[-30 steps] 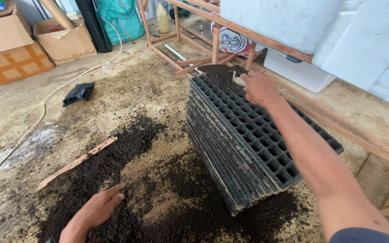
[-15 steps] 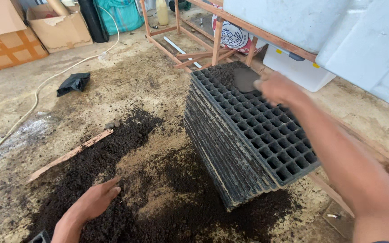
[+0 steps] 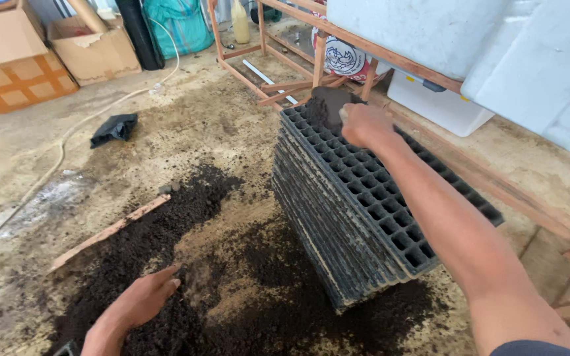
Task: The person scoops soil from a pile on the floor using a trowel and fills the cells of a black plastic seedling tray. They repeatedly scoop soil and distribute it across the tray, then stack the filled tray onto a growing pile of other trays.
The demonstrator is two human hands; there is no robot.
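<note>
Around me the floor (image 3: pixel 47 151) is concrete, dusted with dirt. Cardboard boxes (image 3: pixel 14 62) sit at the far left, with a teal bag (image 3: pixel 179 26) beside them. A black cloth (image 3: pixel 115 128) lies crumpled near a white cord (image 3: pixel 67 138) that snakes across the floor. A thin wooden slat (image 3: pixel 110 231) lies at the edge of the dark soil (image 3: pixel 146 244), which is spread in a wide patch in front of me. Behind the work stands a reddish wooden frame (image 3: pixel 364 49) with white foam boxes (image 3: pixel 430 33) on it, hemming in the far and right sides.

The stack of black seedling trays (image 3: pixel 357 217) stands on the floor just right of the soil, many trays nested together. Its long axis runs from near me, lower right, away toward the frame at upper left, and the top tray's cells face up. A small heap of soil (image 3: pixel 324 105) sits on the far corner of the top tray.

My right hand (image 3: pixel 364 124) is on that far end, fingers curled in against the heap and touching the tray. My left hand (image 3: pixel 143 300) lies low on the soil, palm down, fingers together and stretched forward, holding nothing that I can see.
</note>
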